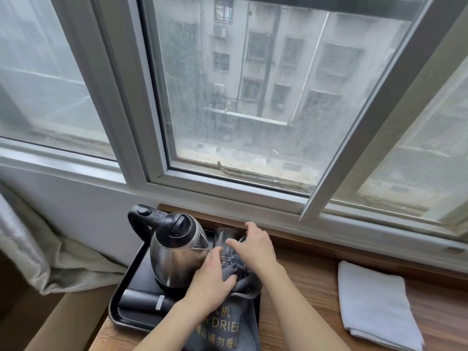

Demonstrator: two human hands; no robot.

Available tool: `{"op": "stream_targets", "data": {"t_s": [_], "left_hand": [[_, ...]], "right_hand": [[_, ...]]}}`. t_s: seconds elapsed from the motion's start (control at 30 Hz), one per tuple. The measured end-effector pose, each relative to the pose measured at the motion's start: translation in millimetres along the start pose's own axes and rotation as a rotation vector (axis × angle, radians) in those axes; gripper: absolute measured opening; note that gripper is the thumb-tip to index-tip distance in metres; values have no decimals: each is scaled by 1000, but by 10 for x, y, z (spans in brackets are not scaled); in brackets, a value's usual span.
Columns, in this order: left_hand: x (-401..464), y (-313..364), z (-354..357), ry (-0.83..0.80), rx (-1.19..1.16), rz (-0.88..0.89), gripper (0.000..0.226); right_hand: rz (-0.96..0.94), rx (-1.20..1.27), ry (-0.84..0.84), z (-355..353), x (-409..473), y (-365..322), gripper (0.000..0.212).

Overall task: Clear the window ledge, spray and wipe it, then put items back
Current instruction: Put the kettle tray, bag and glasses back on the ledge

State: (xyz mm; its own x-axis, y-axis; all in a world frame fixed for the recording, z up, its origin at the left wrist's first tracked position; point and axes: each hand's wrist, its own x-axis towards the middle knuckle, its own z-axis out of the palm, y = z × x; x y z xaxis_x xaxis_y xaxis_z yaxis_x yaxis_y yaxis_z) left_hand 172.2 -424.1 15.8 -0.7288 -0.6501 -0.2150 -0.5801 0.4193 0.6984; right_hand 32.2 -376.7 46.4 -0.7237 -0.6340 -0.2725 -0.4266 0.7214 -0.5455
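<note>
Hanging at the far left, a pale curtain [30, 249] bunches against the wall, well apart from both hands. A black tray [126, 295] sits on the wooden ledge [311, 282], which serves as the counter below the window [253, 97]. On the tray, to the left of the left hand, stands a steel kettle [174, 252] with a black handle and lid, and in front of it lies a black cylinder [144, 301] with a light band.

The left hand [212, 285] has its grip curled round the gathered neck of a dark grey bag [228, 328], just beside the kettle's spout side. The bag bears gold lettering and trails off the tray's near edge, under the left forearm.

Just beyond the left hand a clear glass [224, 239] stands upright at the tray's back. The right hand [255, 245] reaches over it; its thumb touches the glass's side and its fingers arch above a second rim, but whether that grip closes on anything cannot be told.

Well to the right of the right hand, a folded white cloth [377, 302] lies flat on the ledge.
</note>
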Motion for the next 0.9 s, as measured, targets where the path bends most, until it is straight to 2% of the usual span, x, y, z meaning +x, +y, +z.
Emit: {"op": "stream_targets", "data": {"t_s": [0.17, 0.5, 0.7, 0.9], "left_hand": [[-11, -34, -75, -60, 26, -11, 78], [-4, -91, -116, -73, -59, -9, 85], [8, -99, -109, -65, -67, -8, 88], [-14, -66, -100, -27, -62, 39, 80]], "right_hand": [[4, -217, -42, 33, 82, -171, 68], [121, -336, -62, 272, 343, -353, 90], [153, -307, -37, 325, 374, -386, 82], [139, -139, 23, 235, 281, -310, 78]]}}
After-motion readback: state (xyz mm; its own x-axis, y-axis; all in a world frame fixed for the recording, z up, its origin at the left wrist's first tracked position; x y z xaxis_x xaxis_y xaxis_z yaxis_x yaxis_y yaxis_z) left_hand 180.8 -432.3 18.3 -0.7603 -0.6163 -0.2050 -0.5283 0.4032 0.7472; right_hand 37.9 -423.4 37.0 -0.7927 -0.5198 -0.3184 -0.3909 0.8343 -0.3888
